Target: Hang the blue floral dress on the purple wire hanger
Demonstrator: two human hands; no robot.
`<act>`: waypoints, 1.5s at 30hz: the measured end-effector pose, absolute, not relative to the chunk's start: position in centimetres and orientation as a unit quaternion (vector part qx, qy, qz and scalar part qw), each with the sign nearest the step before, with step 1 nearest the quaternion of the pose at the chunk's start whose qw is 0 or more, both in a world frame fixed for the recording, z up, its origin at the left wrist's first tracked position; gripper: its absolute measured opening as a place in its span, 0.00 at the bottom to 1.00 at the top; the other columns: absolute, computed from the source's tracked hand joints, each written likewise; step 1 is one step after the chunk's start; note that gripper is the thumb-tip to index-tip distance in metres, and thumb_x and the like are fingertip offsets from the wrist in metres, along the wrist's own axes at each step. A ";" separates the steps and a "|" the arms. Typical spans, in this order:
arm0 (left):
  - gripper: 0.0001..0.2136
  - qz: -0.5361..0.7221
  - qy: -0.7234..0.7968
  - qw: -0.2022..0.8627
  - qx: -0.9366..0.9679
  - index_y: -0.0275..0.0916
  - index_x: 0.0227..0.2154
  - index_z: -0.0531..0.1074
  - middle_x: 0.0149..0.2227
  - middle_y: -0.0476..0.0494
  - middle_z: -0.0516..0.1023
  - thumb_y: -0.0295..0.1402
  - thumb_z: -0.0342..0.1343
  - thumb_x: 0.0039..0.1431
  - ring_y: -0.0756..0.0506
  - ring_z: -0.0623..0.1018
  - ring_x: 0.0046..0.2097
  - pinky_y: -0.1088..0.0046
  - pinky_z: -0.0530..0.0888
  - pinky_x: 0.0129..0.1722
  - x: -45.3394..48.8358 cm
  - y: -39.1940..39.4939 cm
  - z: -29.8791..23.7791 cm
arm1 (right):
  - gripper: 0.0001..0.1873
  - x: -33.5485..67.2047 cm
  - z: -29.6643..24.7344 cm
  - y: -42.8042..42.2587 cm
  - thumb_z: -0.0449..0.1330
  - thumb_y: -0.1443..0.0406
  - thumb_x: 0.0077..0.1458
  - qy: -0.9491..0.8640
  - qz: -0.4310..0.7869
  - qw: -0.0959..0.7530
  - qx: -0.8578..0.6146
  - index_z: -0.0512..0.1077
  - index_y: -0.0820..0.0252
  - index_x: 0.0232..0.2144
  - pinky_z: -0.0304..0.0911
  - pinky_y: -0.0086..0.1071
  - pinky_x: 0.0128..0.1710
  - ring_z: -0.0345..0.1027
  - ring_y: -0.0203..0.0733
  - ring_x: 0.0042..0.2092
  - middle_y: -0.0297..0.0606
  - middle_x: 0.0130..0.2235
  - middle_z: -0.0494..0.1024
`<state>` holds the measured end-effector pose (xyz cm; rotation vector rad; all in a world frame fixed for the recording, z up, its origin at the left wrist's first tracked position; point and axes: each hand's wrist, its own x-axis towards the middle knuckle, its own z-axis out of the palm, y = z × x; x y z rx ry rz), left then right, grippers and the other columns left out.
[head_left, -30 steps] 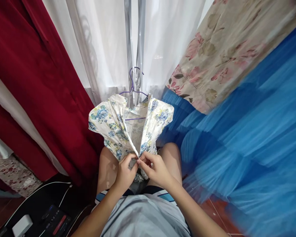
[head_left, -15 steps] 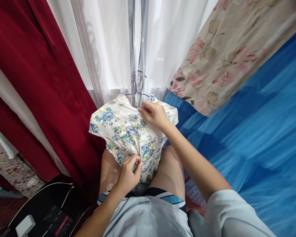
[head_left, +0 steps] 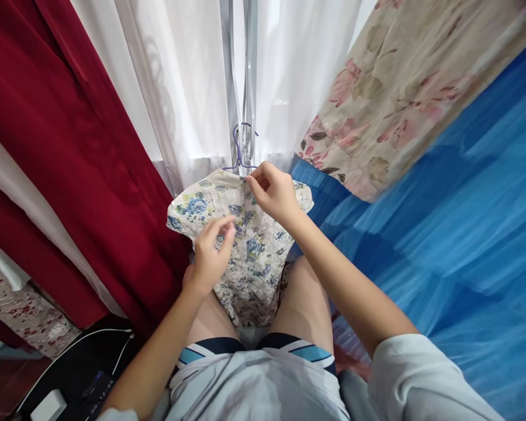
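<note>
A short-sleeved white blouse with blue flowers hangs on a purple hanger in front of me, its lower end between my knees. My right hand pinches the top edge of its neckline, just under the hanger's hook. My left hand hovers over the blouse's left side, thumb and fingers curved and a little apart, with nothing visible between them. Its fingertips are slightly blurred. My right hand and wrist hide part of the right shoulder of the blouse.
White curtains with grey ribbons hang behind the hanger. Red curtains are at left, floral cloth and blue tulle at right. A black seat at lower left holds a phone, white charger and cable.
My left hand has let go of the blouse's middle front and moved up and left. My right hand has risen slightly, and the neckline now lies higher and straighter.
</note>
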<state>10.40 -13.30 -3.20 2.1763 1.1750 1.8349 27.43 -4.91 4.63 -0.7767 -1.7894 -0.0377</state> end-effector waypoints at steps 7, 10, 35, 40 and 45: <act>0.09 0.495 0.336 -0.058 0.799 0.39 0.39 0.73 0.39 0.43 0.78 0.33 0.48 0.69 0.45 0.76 0.41 0.69 0.72 0.41 10.5 -6.6 5.8 | 0.07 27.9 4.3 -4.9 0.56 0.66 0.61 -0.789 -0.105 0.547 -0.258 0.67 0.57 0.30 0.58 0.32 0.31 0.64 0.38 0.29 0.34 0.27 0.71; 0.09 0.504 0.360 -0.080 0.781 0.38 0.34 0.72 0.32 0.45 0.75 0.33 0.49 0.68 0.46 0.75 0.37 0.70 0.70 0.39 10.9 -6.0 5.4 | 0.08 28.2 3.3 -4.2 0.54 0.67 0.62 -0.815 -0.150 0.502 -0.247 0.69 0.57 0.30 0.58 0.33 0.32 0.65 0.42 0.32 0.37 0.28 0.74; 0.09 0.617 0.470 0.272 0.569 0.35 0.31 0.76 0.32 0.42 0.79 0.37 0.57 0.56 0.45 0.77 0.36 0.71 0.72 0.37 5.1 -4.2 -12.0 | 0.11 36.1 -8.7 -8.9 0.58 0.61 0.61 -0.857 0.139 0.346 -0.357 0.70 0.58 0.27 0.58 0.31 0.29 0.66 0.38 0.28 0.34 0.25 0.73; 0.10 0.498 0.374 0.323 0.712 0.37 0.33 0.78 0.32 0.45 0.80 0.38 0.56 0.60 0.47 0.77 0.34 0.73 0.72 0.37 12.2 -9.0 -9.4 | 0.11 36.7 -10.6 -10.2 0.69 0.59 0.47 -0.866 0.271 0.211 -0.364 0.76 0.55 0.34 0.62 0.34 0.27 0.70 0.43 0.28 0.34 0.29 0.77; 0.11 0.430 0.321 0.320 0.780 0.38 0.34 0.77 0.30 0.46 0.78 0.38 0.52 0.64 0.48 0.76 0.32 0.73 0.70 0.34 16.6 -11.9 -7.4 | 0.15 33.9 -9.3 -12.3 0.69 0.53 0.47 -0.834 0.344 0.234 -0.361 0.78 0.46 0.38 0.71 0.38 0.34 0.75 0.51 0.38 0.33 0.37 0.80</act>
